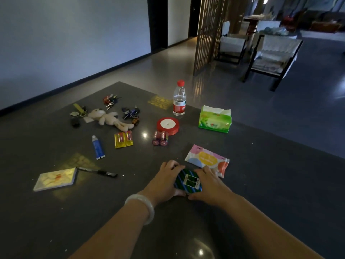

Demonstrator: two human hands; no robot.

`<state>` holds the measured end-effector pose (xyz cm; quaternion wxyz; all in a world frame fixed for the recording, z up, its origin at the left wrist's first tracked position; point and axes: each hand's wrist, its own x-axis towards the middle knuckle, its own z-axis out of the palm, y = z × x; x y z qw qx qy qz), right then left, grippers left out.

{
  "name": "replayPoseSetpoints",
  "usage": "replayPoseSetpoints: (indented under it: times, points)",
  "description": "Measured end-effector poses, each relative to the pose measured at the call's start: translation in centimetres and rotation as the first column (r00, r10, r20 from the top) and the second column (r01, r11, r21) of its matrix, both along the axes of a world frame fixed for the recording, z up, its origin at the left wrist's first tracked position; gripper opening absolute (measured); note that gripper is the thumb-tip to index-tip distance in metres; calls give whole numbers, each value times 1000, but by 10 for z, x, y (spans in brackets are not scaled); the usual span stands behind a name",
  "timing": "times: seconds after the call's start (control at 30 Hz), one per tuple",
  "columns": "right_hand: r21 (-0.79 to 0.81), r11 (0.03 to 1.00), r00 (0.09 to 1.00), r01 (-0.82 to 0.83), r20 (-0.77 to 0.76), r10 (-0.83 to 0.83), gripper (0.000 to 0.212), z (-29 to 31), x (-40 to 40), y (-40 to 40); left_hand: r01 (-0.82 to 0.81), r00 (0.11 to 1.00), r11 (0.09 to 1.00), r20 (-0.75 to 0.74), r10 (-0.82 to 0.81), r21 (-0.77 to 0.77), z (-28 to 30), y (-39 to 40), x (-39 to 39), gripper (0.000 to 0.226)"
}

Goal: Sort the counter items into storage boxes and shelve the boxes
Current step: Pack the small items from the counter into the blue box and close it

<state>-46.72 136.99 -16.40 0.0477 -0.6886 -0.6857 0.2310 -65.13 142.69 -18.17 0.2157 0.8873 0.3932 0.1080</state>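
Fingers (172,165) of left hand (164,181) curl over far-left edge of a striped green/blue box (187,181); right hand (210,186) grips its right side, thumbs underneath at near edge. Both hands clamp the box, which sits low on the table (261,193), just in front of the person; can't tell if it's lifted off the surface yet.

L to R relative to the fingers: far left & slightly nearer, a notepad (56,179) w/ a black pen (98,172) beside it. Beyond-left, blue tube (98,147), yellow battery pack (123,140), plush toy (108,118) w/ key bunches (110,100) round it. Straight beyond, pair of big batteries (161,138) touching a red ribbon spool (168,126), then a water bottle (179,99) upright further back. Just right, touching or nearly touching right hand, a pastel wipes pack (207,159); beyond-right, green tissue pack (214,119).

Step in hand, my read: picking up the box to start sorting. To do it well: keep grip even both sides, lift level, clear the wipes pack so it isn't dragged along.

Containers: no storage boxes or shelf in view, so nothing's sorted yet, as far as seen. Whether the striped box holds anything can't be told; it's closed. Tissue pack open at top, tissue sticking out.
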Motion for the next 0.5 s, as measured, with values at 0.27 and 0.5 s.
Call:
replayPoseSetpoints:
  times: [0.27, 0.5]
  points:
    - [29, 998, 998, -48, -36, 49, 79, 8, -44, -8, -90, 996, 995, -2, 90, -34, 6, -23, -45, 88]
    - [51, 996, 994, -75, -78, 79, 82, 10, -98, -5, -411, 911, 901, -77, 404, -137, 18, -32, -129, 102]
